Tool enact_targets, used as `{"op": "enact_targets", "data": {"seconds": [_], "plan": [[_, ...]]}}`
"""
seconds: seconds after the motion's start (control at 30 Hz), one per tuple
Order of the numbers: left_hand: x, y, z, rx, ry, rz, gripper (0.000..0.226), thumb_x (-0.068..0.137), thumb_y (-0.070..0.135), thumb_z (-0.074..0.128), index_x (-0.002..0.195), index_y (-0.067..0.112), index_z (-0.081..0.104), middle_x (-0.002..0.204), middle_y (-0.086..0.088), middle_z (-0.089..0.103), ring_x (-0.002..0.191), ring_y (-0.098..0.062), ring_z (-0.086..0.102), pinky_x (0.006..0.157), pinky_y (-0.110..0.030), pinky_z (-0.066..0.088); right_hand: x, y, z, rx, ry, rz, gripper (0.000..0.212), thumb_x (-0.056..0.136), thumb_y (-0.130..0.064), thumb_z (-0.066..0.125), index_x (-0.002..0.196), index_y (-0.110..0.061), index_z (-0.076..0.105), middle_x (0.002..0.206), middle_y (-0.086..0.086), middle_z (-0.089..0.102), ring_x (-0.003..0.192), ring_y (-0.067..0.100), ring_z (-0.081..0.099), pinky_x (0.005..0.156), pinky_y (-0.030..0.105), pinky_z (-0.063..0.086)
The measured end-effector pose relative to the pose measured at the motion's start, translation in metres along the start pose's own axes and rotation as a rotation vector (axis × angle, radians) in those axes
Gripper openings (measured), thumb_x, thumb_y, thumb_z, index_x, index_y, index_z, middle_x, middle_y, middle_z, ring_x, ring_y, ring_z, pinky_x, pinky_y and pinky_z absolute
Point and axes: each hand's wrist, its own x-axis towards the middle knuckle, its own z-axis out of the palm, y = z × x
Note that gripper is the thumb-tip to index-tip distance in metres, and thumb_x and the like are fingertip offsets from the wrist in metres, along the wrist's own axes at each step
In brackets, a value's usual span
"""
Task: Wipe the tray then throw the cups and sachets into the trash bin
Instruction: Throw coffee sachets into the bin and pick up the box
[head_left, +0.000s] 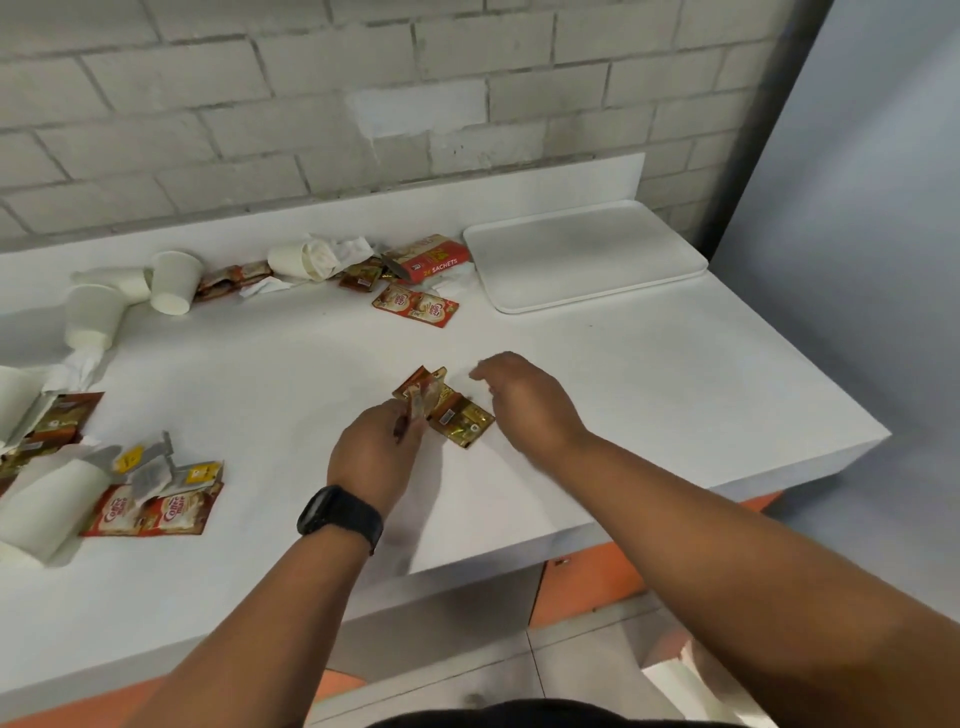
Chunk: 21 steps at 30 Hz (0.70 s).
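Observation:
My left hand, with a black watch on the wrist, grips a small bunch of brown and gold sachets at the middle of the white counter. Just to their right my right hand hovers with fingers curled and nothing in it. The white tray lies bare at the back right. Several white paper cups lie tipped at the back left, and another cup lies at the near left. More sachets and a red sachet box sit near the back wall.
Crumpled tissues lie among the cups. Tea bags and creamer sachets are piled at the near left. The counter's right edge drops off beside a grey wall panel. Orange cabinet fronts show below. No trash bin is in view.

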Motion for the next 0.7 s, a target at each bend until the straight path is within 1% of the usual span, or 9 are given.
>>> {"op": "enact_targets", "data": {"seconds": [0.07,0.17,0.27,0.33,0.4,0.47,0.57,0.63,0.7], "plan": [[-0.005,0.002,-0.002,-0.045,0.035,-0.035,0.022,0.095,0.033,0.049,0.081,0.018,0.059,0.070,0.004,0.058,0.065,-0.015,0.051,0.050,-0.025,0.033,0.012,-0.010,-0.003,-0.017,-0.034,-0.042,0.052,0.083,0.010,0.051,0.130,-0.012,0.056,0.136,0.008,0.053,0.115,0.026,0.058,0.096,0.030,0.047],[-0.013,-0.001,-0.008,-0.145,0.095,-0.153,0.019,0.093,0.034,0.054,0.086,0.019,0.062,0.076,0.003,0.063,0.072,-0.020,0.056,0.055,-0.028,0.040,0.024,-0.018,0.005,-0.078,-0.152,-0.100,0.051,0.083,0.003,0.056,0.132,-0.013,0.052,0.134,0.010,0.054,0.114,0.029,0.059,0.093,0.039,0.050],[-0.020,-0.007,-0.017,-0.256,0.132,-0.261,0.017,0.091,0.035,0.058,0.093,0.020,0.065,0.085,0.003,0.067,0.080,-0.020,0.060,0.065,-0.032,0.046,0.023,-0.019,0.026,-0.175,-0.252,-0.137,0.039,0.090,-0.016,0.056,0.129,-0.016,0.055,0.135,0.008,0.053,0.121,0.029,0.053,0.097,0.039,0.046],[-0.026,-0.012,-0.022,-0.300,0.159,-0.314,0.017,0.090,0.036,0.059,0.094,0.021,0.065,0.087,0.005,0.067,0.081,-0.019,0.060,0.065,-0.031,0.046,0.017,-0.015,0.042,-0.265,-0.308,-0.145,0.039,0.092,-0.033,0.057,0.128,-0.017,0.057,0.142,0.009,0.046,0.129,0.030,0.043,0.103,0.038,0.041],[-0.031,-0.018,-0.024,-0.323,0.168,-0.344,0.017,0.090,0.037,0.060,0.091,0.020,0.065,0.086,0.004,0.068,0.080,-0.019,0.061,0.066,-0.033,0.047,0.012,-0.011,0.051,-0.239,-0.299,-0.074,0.039,0.089,-0.042,0.059,0.120,-0.018,0.062,0.133,0.010,0.052,0.119,0.029,0.049,0.095,0.035,0.043],[-0.032,-0.021,-0.024,-0.339,0.168,-0.367,0.019,0.089,0.036,0.060,0.088,0.018,0.064,0.084,0.001,0.068,0.080,-0.021,0.061,0.069,-0.038,0.049,0.012,-0.007,0.052,-0.205,-0.271,-0.015,0.035,0.089,-0.038,0.060,0.118,-0.018,0.064,0.121,0.010,0.058,0.107,0.028,0.056,0.083,0.030,0.045],[-0.029,-0.016,-0.020,-0.363,0.165,-0.369,0.026,0.088,0.037,0.060,0.088,0.010,0.063,0.083,-0.006,0.068,0.081,-0.026,0.062,0.071,-0.044,0.050,0.009,-0.009,0.045,-0.352,-0.279,-0.059,0.030,0.093,-0.019,0.050,0.121,-0.015,0.059,0.116,0.010,0.058,0.106,0.030,0.052,0.077,0.032,0.041],[-0.026,-0.007,-0.019,-0.382,0.153,-0.345,0.026,0.089,0.036,0.059,0.089,0.010,0.064,0.084,-0.006,0.068,0.081,-0.026,0.062,0.071,-0.043,0.050,0.001,-0.012,0.038,-0.461,-0.268,-0.092,0.030,0.089,-0.007,0.048,0.117,-0.012,0.057,0.112,0.011,0.057,0.103,0.031,0.051,0.070,0.033,0.033],[-0.023,0.002,-0.016,-0.400,0.141,-0.315,0.025,0.089,0.035,0.059,0.088,0.010,0.064,0.083,-0.005,0.068,0.081,-0.025,0.062,0.070,-0.042,0.050,-0.008,-0.012,0.032,-0.570,-0.192,-0.195,0.026,0.072,-0.006,0.065,0.098,-0.012,0.065,0.092,0.010,0.062,0.084,0.029,0.057,0.059,0.031,0.030]]}}
